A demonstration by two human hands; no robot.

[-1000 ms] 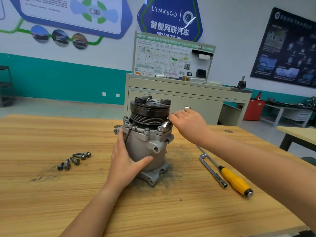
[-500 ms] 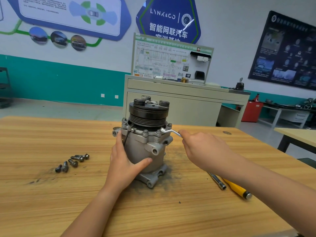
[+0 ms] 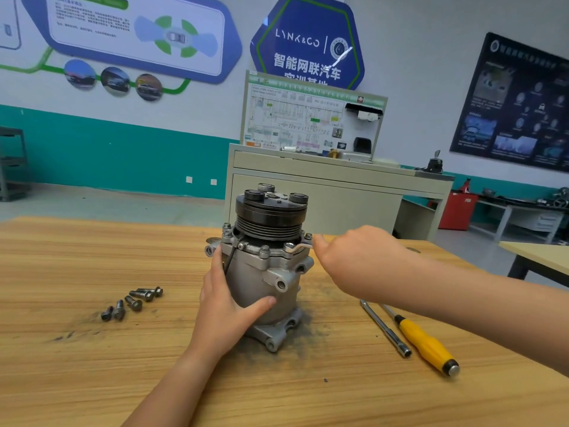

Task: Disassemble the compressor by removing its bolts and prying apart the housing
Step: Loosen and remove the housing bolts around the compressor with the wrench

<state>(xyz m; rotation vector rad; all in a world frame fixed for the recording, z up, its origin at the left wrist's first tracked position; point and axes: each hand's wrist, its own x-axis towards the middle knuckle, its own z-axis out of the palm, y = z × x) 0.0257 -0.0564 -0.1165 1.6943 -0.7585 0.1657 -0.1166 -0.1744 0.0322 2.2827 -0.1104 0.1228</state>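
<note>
The grey compressor point(image 3: 261, 272) stands upright on the wooden table point(image 3: 92, 380), its black pulley point(image 3: 271, 215) on top. My left hand point(image 3: 228, 306) grips the housing from the left, thumb across the front. My right hand point(image 3: 354, 260) holds a small bent metal wrench point(image 3: 297, 247) whose end sits on a bolt at the right of the flange. More bolts point(image 3: 264, 251) stand in the flange rim. Several removed bolts point(image 3: 135, 302) lie on the table to the left.
A yellow-handled screwdriver point(image 3: 425, 343) and a long L-shaped socket wrench point(image 3: 386, 329) lie on the table right of the compressor. Dark grit surrounds the compressor's base. Beyond the table stand a beige cabinet point(image 3: 338, 186) and another bench at far right.
My right hand swung the bent wrench around the flange bolt, out to the right and back in toward the compressor. My left hand kept its grip on the housing.
</note>
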